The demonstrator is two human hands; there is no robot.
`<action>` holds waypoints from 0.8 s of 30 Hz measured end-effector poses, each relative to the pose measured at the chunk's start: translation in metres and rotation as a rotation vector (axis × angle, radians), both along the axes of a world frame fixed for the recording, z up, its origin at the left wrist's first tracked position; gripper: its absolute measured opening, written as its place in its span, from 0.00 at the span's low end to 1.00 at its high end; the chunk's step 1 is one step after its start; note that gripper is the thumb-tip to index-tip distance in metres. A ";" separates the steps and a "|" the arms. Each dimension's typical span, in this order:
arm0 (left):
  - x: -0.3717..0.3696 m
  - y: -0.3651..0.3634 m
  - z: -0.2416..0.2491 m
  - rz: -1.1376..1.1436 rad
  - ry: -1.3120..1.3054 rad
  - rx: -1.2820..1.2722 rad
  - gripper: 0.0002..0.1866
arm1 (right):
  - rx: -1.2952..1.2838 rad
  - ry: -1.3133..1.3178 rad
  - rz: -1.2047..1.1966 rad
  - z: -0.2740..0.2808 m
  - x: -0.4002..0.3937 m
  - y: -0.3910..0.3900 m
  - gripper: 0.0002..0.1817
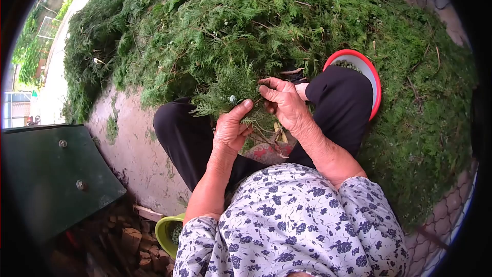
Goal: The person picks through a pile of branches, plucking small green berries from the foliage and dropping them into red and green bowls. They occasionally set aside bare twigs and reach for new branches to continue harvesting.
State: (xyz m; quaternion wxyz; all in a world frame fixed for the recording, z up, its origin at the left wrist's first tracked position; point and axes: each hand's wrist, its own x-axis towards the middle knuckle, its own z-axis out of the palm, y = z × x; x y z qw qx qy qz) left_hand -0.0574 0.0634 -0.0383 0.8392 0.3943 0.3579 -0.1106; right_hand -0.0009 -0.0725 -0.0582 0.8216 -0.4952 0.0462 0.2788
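My left hand (230, 128) is closed round the stem end of a feathery green conifer sprig (225, 90), thumb on top. A small pale bluish cone (232, 99) shows on the sprig just above the thumb. Beside it, at the sprig's right edge, my right hand (284, 100) has its thumb and fingers curled together; whatever lies between the fingertips is hidden. Thin bare twigs (269, 144) hang below, between my knees.
A large heap of conifer branches (266, 21) spreads ahead and to the right. A red-rimmed basin (378, 87) holding small green cones sits by my right knee. A yellow-green bucket (163, 236), a dark green panel (56, 169) and broken wood pieces (131, 238) lie at left.
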 end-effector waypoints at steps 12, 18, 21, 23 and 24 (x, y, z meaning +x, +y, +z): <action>-0.002 0.000 -0.003 -0.064 -0.087 -0.062 0.12 | -0.199 -0.078 -0.087 0.006 -0.002 -0.002 0.13; 0.003 -0.003 -0.011 0.006 -0.007 0.079 0.12 | 0.281 0.119 -0.083 -0.016 0.020 -0.034 0.12; 0.008 -0.008 -0.018 -0.169 -0.010 0.001 0.15 | 0.326 0.517 -0.216 -0.011 -0.006 0.008 0.15; 0.013 -0.016 -0.011 -0.176 -0.058 0.033 0.15 | 0.141 0.399 -0.381 -0.029 -0.007 0.005 0.13; 0.010 -0.015 -0.009 -0.187 -0.089 0.073 0.14 | 0.007 0.306 -0.463 -0.039 -0.006 -0.004 0.12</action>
